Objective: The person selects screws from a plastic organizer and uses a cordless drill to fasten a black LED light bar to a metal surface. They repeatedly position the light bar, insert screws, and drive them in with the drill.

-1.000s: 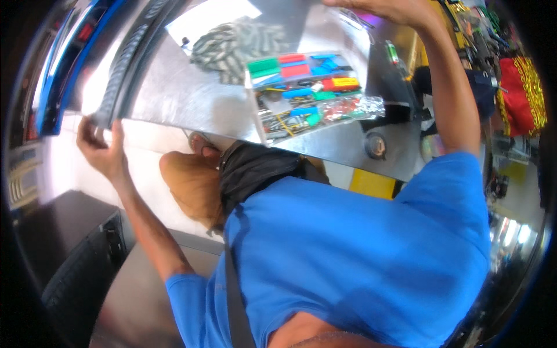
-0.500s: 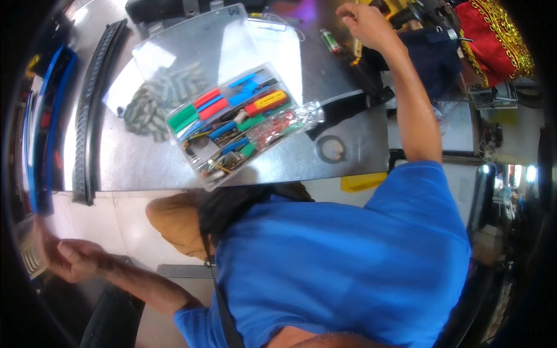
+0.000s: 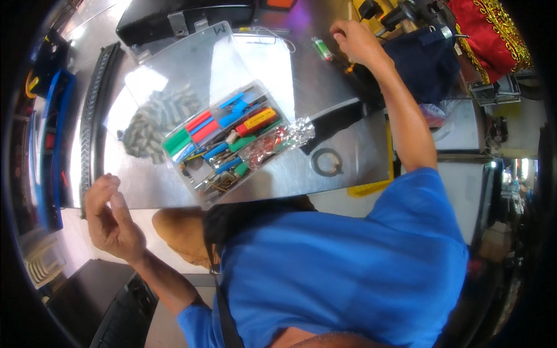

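Note:
My left hand is raised at the table's near left corner, fingers bent and thumb apart, with nothing visible in it. It is beside the near end of a long black ridged strip. My right hand hovers over the far right of the table, fingers loosely bent and no held object visible. Nearest to it lies a small green-and-white cylinder. Between my hands a clear compartment box lies with its lid raised. In it are red, blue and green pieces, a red-and-yellow cylinder and small metal parts.
A grey patterned cloth lies left of the box, partly behind the lid. A dark ring rests on the metal table. A black case stands at the back; a dark blue cloth item and red-gold fabric are at right.
My left hand has come up and right from the lower left to the table corner. My right hand has moved slightly nearer and left. The whole view has shifted a little.

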`<state>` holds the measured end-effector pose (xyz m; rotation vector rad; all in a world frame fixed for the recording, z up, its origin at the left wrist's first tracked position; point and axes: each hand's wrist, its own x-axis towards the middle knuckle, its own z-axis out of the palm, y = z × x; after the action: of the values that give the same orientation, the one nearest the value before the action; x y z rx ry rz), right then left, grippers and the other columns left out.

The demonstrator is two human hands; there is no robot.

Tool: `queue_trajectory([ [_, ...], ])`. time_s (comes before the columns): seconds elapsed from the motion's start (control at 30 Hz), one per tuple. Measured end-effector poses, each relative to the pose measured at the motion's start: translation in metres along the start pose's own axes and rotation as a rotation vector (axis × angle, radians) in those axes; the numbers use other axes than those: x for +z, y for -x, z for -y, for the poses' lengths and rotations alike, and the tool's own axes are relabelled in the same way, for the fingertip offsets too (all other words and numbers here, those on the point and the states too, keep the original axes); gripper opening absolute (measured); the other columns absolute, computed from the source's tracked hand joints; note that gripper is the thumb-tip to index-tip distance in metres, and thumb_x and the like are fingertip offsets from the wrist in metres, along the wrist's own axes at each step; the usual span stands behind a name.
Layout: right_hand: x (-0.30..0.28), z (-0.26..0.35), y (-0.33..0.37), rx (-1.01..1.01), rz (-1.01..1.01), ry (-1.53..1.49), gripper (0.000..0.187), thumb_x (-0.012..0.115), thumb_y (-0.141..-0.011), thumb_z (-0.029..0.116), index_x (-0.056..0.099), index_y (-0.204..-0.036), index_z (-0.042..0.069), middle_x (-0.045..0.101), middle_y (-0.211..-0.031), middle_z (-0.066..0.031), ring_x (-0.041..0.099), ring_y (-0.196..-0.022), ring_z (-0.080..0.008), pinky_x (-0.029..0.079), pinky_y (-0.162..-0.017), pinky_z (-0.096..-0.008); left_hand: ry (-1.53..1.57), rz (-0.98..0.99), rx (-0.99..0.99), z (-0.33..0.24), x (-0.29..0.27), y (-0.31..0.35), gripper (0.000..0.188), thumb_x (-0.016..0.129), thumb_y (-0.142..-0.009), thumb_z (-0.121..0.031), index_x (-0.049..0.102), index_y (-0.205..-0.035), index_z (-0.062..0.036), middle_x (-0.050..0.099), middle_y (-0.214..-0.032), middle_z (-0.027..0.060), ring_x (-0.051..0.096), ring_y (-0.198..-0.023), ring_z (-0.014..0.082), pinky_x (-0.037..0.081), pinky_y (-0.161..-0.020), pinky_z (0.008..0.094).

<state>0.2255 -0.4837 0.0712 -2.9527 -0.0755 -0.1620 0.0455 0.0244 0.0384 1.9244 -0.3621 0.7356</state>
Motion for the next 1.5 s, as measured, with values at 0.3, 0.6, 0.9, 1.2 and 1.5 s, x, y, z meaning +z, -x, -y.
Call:
queue_trajectory([
  [0.3, -0.013, -0.022, -0.002, -0.11, -0.068, -0.081, 0.026, 0.061, -0.095, 0.019, 0.072, -0.113, 0.003, 0.076, -0.104, -0.0185, 0.073, -0.098, -0.0338, 0.056, -0.085, -0.0422, -0.037, -0.01, -0.106, 0.004, -0.005, 0.015, 0.014, 0.057, -0.095, 0.007, 0.067, -0.104, 0.0042, 0.068, -0.107, 0.0176, 0.065, -0.104, 0.0267, 0.051, -0.096, 0.0386],
  [0.6, -0.024, 0.018, -0.01, -0.068, -0.152, -0.194, 0.028, 0.064, -0.096, 0.021, 0.072, -0.113, 0.0, 0.075, -0.098, -0.0214, 0.073, -0.093, -0.0339, 0.055, -0.084, -0.0419, -0.031, 0.017, -0.132, -0.001, 0.023, 0.008, 0.004, 0.065, -0.092, 0.004, 0.066, -0.096, 0.0028, 0.069, -0.097, 0.0132, 0.065, -0.091, 0.0223, 0.05, -0.086, 0.0327],
  [0.9, 0.052, 0.034, -0.206, 0.135, -0.287, -0.134, 0.023, 0.066, -0.089, 0.016, 0.076, -0.108, 0.006, 0.074, -0.097, -0.0191, 0.071, -0.096, -0.034, 0.056, -0.084, -0.0445, -0.183, 0.023, -0.154, -0.007, 0.027, 0.023, 0.005, 0.066, -0.092, 0.003, 0.069, -0.096, 0.0039, 0.071, -0.094, 0.0154, 0.068, -0.09, 0.0243, 0.052, -0.084, 0.0343],
  [1.2, 0.08, -0.039, -0.252, 0.193, 0.043, -0.813, 0.021, 0.067, -0.09, 0.024, 0.074, -0.097, 0.005, 0.072, -0.08, -0.0062, 0.064, -0.071, -0.0182, 0.05, -0.07, -0.0347, -0.033, 0.058, -0.238, -0.014, 0.012, 0.049, 0.013, 0.068, -0.092, 0.004, 0.07, -0.105, 0.0003, 0.072, -0.105, 0.0101, 0.068, -0.099, 0.0172, 0.051, -0.088, 0.0302],
  [1.5, -0.021, -0.026, -0.085, 0.186, 0.008, -1.274, 0.059, 0.07, -0.093, 0.031, 0.057, -0.137, -0.007, 0.071, -0.121, -0.0131, 0.069, -0.114, -0.0247, 0.048, -0.112, -0.0382, -0.183, 0.572, 0.017, -0.033, 0.037, -0.015, 0.023, 0.077, -0.076, 0.005, 0.071, -0.094, -0.0088, 0.064, -0.104, 0.007, 0.062, -0.101, 0.0265, 0.052, -0.085, 0.0381],
])
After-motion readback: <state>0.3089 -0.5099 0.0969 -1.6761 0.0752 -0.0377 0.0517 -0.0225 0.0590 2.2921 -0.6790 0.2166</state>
